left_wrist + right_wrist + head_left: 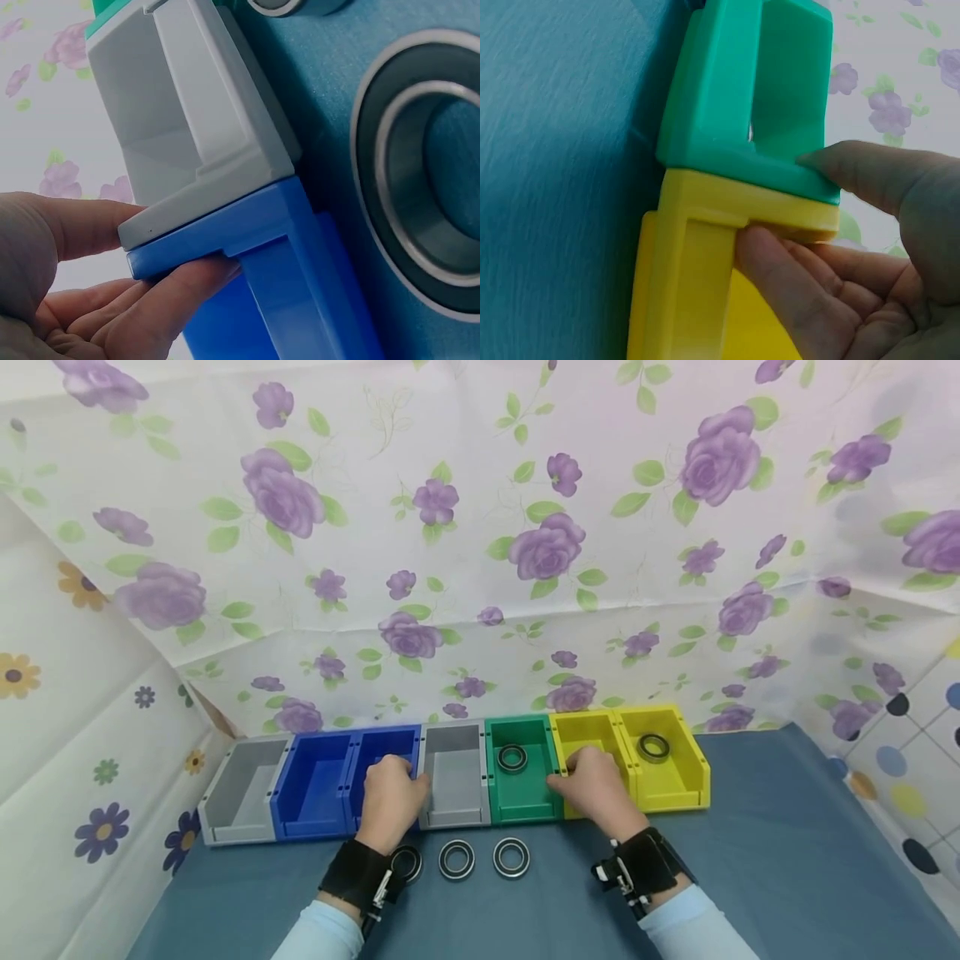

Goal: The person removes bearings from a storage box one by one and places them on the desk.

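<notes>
sleeves (321, 935) nearest; left hand (391, 800) pinches blue bin (386, 743) and grey bin (455, 814) together, right hand (597, 787) green bin (527, 807) and yellow bin (587, 728), likely steadying them.

The head view is bright and evenly lit, its floral backdrop (465, 452) pale and slightly washed out. Both wrist views look dimmer, with soft shadow darkening the blue cloth (555, 225) beside the green bin (724, 112) and grey bin (206, 90).
</notes>
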Available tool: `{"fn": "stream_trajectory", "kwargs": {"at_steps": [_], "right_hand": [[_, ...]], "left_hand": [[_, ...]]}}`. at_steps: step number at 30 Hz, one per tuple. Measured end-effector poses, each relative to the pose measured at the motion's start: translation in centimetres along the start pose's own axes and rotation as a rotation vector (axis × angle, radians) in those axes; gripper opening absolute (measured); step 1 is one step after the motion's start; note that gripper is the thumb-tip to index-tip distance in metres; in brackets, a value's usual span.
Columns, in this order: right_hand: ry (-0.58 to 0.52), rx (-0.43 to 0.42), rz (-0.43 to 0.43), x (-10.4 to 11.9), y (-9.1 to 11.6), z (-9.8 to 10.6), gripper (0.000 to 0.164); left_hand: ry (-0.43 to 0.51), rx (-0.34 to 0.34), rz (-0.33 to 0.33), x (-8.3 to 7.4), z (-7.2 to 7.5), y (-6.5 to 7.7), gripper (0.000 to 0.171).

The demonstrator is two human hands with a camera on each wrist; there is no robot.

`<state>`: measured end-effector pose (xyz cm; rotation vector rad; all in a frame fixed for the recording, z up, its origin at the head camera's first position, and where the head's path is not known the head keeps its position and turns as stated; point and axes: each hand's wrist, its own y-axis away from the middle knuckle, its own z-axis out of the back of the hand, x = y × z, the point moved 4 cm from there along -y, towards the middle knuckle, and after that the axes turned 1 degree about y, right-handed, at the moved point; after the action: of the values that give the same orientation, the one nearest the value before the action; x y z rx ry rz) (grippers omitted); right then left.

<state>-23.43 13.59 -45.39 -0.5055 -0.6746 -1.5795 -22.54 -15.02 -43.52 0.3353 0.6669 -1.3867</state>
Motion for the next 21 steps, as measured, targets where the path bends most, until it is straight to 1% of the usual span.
{"fn": "stream_trajectory", "kwargs": {"at_steps": [4, 10, 13, 14, 16, 17, 19, 21], "right_hand": [[-0.005, 0.015, 0.028, -0.1, 0.1, 0.0, 0.049], [0.02, 0.021, 0.039, 0.0, 0.4, 0.1, 0.052], [0.047, 0.025, 0.04, 0.2, 0.4, 0.2, 0.049], [0.052, 0.022, 0.043, 0.3, 0.5, 0.3, 0.046], [0.07, -0.009, 0.072, 0.8, 0.5, 0.7, 0.035], [0.077, -0.029, 0.094, 1.1, 0.6, 1.0, 0.032], [0.085, -0.074, 0.144, 1.9, 0.7, 1.6, 0.03], [0.105, -0.109, 0.194, 2.8, 0.8, 2.1, 0.035]], "left_hand": [[-0.002, 0.013, 0.023, 0.2, -0.2, 0.0, 0.05], [0.005, 0.011, 0.028, 0.2, -0.3, 0.0, 0.05], [0.001, 0.012, 0.034, 0.2, -0.2, 0.0, 0.049], [-0.001, 0.013, 0.033, 0.2, -0.2, 0.0, 0.048], [-0.008, 0.012, 0.028, 0.1, -0.2, 0.0, 0.048], [-0.011, 0.013, 0.025, 0.1, -0.1, -0.1, 0.049], [-0.015, 0.014, 0.02, 0.1, -0.1, -0.1, 0.049], [-0.015, 0.015, 0.02, 0.1, -0.1, -0.1, 0.049]]}}
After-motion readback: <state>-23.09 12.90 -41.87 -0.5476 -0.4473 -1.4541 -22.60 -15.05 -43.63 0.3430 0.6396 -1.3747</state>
